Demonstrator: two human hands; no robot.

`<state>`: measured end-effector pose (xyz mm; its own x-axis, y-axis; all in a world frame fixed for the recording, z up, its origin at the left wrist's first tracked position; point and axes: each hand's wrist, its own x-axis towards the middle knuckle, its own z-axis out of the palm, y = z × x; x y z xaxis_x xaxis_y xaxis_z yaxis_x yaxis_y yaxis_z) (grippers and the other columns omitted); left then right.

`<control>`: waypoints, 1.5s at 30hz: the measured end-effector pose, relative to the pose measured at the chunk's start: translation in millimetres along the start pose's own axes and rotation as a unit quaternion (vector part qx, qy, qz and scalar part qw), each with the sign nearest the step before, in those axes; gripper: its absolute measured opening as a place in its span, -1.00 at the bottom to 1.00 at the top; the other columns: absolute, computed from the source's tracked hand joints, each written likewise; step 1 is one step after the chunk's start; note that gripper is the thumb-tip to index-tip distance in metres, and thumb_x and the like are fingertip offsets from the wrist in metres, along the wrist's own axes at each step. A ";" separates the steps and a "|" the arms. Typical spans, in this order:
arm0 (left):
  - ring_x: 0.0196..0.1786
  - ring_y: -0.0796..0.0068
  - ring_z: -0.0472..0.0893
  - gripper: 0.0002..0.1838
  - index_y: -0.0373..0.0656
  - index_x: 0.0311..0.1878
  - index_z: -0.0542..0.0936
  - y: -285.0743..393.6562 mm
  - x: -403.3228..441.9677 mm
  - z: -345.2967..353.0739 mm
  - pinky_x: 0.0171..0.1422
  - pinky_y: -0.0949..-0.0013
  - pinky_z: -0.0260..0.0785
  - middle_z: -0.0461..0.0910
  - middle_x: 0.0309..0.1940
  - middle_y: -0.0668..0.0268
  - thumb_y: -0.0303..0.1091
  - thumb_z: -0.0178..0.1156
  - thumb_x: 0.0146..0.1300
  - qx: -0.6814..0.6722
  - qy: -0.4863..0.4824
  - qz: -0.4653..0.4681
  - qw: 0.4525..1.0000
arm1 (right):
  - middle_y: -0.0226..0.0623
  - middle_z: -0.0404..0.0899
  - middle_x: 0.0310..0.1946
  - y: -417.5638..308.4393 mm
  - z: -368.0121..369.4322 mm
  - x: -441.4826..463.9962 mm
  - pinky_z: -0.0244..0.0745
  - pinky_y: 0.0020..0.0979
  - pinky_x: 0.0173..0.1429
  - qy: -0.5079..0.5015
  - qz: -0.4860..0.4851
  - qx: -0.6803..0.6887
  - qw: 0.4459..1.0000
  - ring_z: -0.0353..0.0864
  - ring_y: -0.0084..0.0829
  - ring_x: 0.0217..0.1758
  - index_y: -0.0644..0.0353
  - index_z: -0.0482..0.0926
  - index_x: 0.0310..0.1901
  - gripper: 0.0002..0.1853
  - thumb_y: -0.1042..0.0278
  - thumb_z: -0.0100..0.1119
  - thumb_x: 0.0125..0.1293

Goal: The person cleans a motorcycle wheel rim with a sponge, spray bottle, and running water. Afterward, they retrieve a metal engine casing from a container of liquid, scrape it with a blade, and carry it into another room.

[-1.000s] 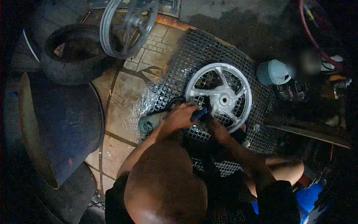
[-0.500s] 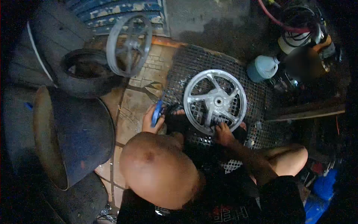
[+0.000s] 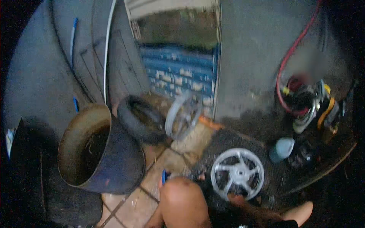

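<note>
A silver five-spoke wheel lies flat on the dark grid mat. My right hand is at the wheel's lower rim; its fingers are blurred. My left hand is mostly hidden behind my raised knee, with a blue object in its grip, left of the wheel. A second silver wheel stands upright beside a black tyre on the tiles.
A large rusty drum lies tilted at the left. At the right are a pale blue jug, a red hose and a partly blurred cluster of equipment. A blue slatted panel stands at the back.
The view has tilted up toward the wall, so everything sits lower. My left hand has moved left from the wheel with the blue object. My right hand has shifted to the lower rim.
</note>
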<state>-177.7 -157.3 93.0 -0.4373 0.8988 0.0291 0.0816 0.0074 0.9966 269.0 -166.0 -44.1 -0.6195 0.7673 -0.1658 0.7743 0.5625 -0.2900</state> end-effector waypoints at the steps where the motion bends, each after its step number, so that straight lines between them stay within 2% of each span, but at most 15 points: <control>1: -0.17 0.46 0.54 -0.62 -0.28 0.03 0.52 -1.6 0.8 1.9 -0.04 0.36 0.39 0.54 -0.23 0.22 -0.39 0.19 0.13 -0.001 0.004 -0.004 1.000 | 0.01 0.59 -0.19 -19.8 -25.0 -3.2 0.53 -0.08 -0.14 -0.023 0.007 0.006 1.000 0.61 0.02 -0.20 0.21 0.48 0.01 -0.65 0.20 0.04 0.28; 6: -0.17 0.49 0.53 -0.63 -0.28 0.03 0.52 -7.1 -14.0 0.6 -0.04 0.36 0.39 0.54 -0.23 0.24 -0.40 0.19 0.13 -0.006 0.006 -0.019 1.000 | 0.11 0.59 -0.19 -99.6 -171.4 24.0 0.50 -0.05 -0.12 0.123 0.008 0.092 0.988 0.59 0.09 -0.18 0.26 0.47 -0.05 -0.63 0.20 0.22 0.20; 12: -0.19 0.49 0.53 -0.65 -0.26 0.02 0.52 -11.4 -16.3 -2.5 -0.04 0.36 0.39 0.55 -0.25 0.28 -0.43 0.18 0.13 -0.006 0.061 0.033 0.998 | -0.01 0.64 -0.31 -60.1 -270.2 117.9 0.47 -0.23 -0.15 0.350 0.229 0.202 0.885 0.64 -0.13 -0.28 0.26 0.60 -0.12 -0.67 0.36 0.31 0.04; 15: -0.19 0.45 0.54 -0.65 -0.26 0.02 0.52 16.0 -18.2 -6.6 -0.02 0.35 0.40 0.55 -0.25 0.30 -0.45 0.17 0.12 0.037 0.057 0.060 0.996 | -0.41 0.53 -0.48 -10.4 -290.0 106.2 0.36 -0.44 -0.31 0.512 0.227 0.340 0.755 0.45 -0.58 -0.41 0.28 0.56 -0.30 -0.89 0.49 0.24 0.13; 17: -0.19 0.42 0.55 -0.65 -0.27 0.02 0.51 26.0 -27.4 -5.0 -0.02 0.34 0.40 0.56 -0.25 0.30 -0.47 0.16 0.12 0.050 0.046 0.072 0.995 | -0.35 0.60 -0.32 27.3 -272.2 76.8 0.43 -0.39 -0.15 0.556 0.192 0.578 0.565 0.52 -0.46 -0.29 0.32 0.53 -0.13 -0.76 0.39 0.25 0.22; 19: -0.20 0.39 0.56 -0.65 -0.28 0.02 0.51 27.6 -23.0 0.9 -0.05 0.32 0.41 0.56 -0.28 0.29 -0.48 0.16 0.12 0.028 0.051 0.110 0.992 | -0.21 0.53 -0.07 40.3 -242.4 42.8 0.47 -0.21 0.03 0.610 0.275 0.586 0.457 0.53 -0.30 -0.04 0.29 0.44 0.03 -0.62 0.24 0.21 0.29; 26: -0.21 0.38 0.57 -0.67 -0.26 0.00 0.51 58.6 -4.6 27.6 -0.06 0.30 0.42 0.57 -0.28 0.28 -0.47 0.17 0.13 0.018 0.024 0.051 0.998 | -0.17 0.32 0.29 9.2 -29.0 -41.4 0.32 -0.02 0.33 0.569 0.303 0.725 0.244 0.34 -0.14 0.31 0.08 0.20 0.35 -0.48 0.02 -0.20 0.48; 30: -0.21 0.38 0.58 -0.68 -0.25 -0.01 0.51 57.0 3.3 25.3 -0.06 0.30 0.42 0.58 -0.28 0.27 -0.46 0.18 0.13 0.030 -0.001 0.043 0.999 | -0.21 0.20 0.39 -76.7 -15.6 -17.3 0.15 0.00 0.44 0.537 0.372 0.751 0.095 0.20 -0.10 0.41 0.09 0.20 0.37 -0.38 -0.15 -0.39 0.47; 31: -0.21 0.38 0.58 -0.68 -0.25 -0.01 0.51 54.7 4.8 22.1 -0.06 0.30 0.42 0.58 -0.28 0.27 -0.46 0.18 0.13 0.034 -0.014 0.039 0.999 | -0.21 0.20 0.38 -98.0 -16.1 -18.6 0.10 -0.02 0.47 0.538 0.124 0.821 0.147 0.20 -0.11 0.40 0.10 0.17 0.39 -0.37 -0.15 -0.36 0.46; 32: -0.21 0.38 0.58 -0.68 -0.25 -0.01 0.51 54.5 5.9 18.4 -0.07 0.30 0.42 0.58 -0.28 0.27 -0.46 0.18 0.13 0.036 -0.025 0.036 0.998 | -0.23 0.20 0.38 -97.5 21.1 -15.1 0.09 -0.03 0.47 0.533 0.105 0.832 0.108 0.21 -0.13 0.39 0.09 0.17 0.38 -0.39 -0.13 -0.28 0.45; 33: -0.21 0.38 0.58 -0.68 -0.24 -0.01 0.51 52.7 6.5 15.7 -0.07 0.30 0.42 0.58 -0.28 0.27 -0.46 0.18 0.13 0.036 -0.038 0.031 0.998 | -0.23 0.21 0.37 -107.0 35.5 -11.7 0.09 -0.03 0.47 0.569 0.245 0.783 0.061 0.23 -0.13 0.38 0.07 0.17 0.38 -0.42 -0.05 -0.17 0.44; 35: -0.21 0.37 0.58 -0.68 -0.24 -0.02 0.51 51.6 7.0 11.8 -0.07 0.30 0.43 0.58 -0.28 0.27 -0.45 0.19 0.13 0.042 -0.063 0.011 0.997 | -0.24 0.31 0.30 -110.1 66.5 -14.2 0.24 -0.03 0.37 0.554 0.182 0.809 0.078 0.30 -0.15 0.31 0.07 0.27 0.32 -0.47 -0.02 -0.11 0.44; 36: -0.21 0.37 0.58 -0.68 -0.24 -0.02 0.51 51.1 5.6 10.2 -0.07 0.29 0.43 0.59 -0.28 0.27 -0.45 0.19 0.13 0.043 -0.074 0.003 0.996 | -0.26 0.36 0.26 -116.5 60.6 -12.0 0.31 -0.05 0.32 0.543 0.309 0.778 0.061 0.35 -0.18 0.27 0.09 0.33 0.28 -0.49 -0.02 -0.08 0.43; 37: -0.21 0.37 0.59 -0.68 -0.23 -0.02 0.51 50.8 4.7 10.4 -0.07 0.29 0.43 0.59 -0.28 0.27 -0.45 0.19 0.13 0.043 -0.083 -0.005 0.996 | -0.27 0.42 0.21 -114.2 78.8 -10.8 0.33 -0.06 0.30 0.558 0.210 0.799 0.075 0.40 -0.18 0.22 0.09 0.34 0.27 -0.50 -0.01 -0.07 0.43; 45: -0.21 0.37 0.60 -0.69 -0.22 -0.03 0.51 50.8 9.0 18.3 -0.08 0.29 0.43 0.60 -0.27 0.26 -0.43 0.21 0.13 0.045 -0.134 -0.046 0.989 | -0.26 0.51 0.05 -111.3 65.2 -18.7 0.54 -0.08 0.00 0.428 0.527 0.733 0.038 0.53 -0.25 0.04 0.15 0.46 0.09 -0.69 0.19 -0.04 0.45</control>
<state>-161.1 -140.8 142.5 -0.1939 0.9764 -0.0952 0.1376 0.1232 0.9828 186.0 -263.0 -70.1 0.3729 0.2074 -0.9044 -0.9177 -0.0611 -0.3924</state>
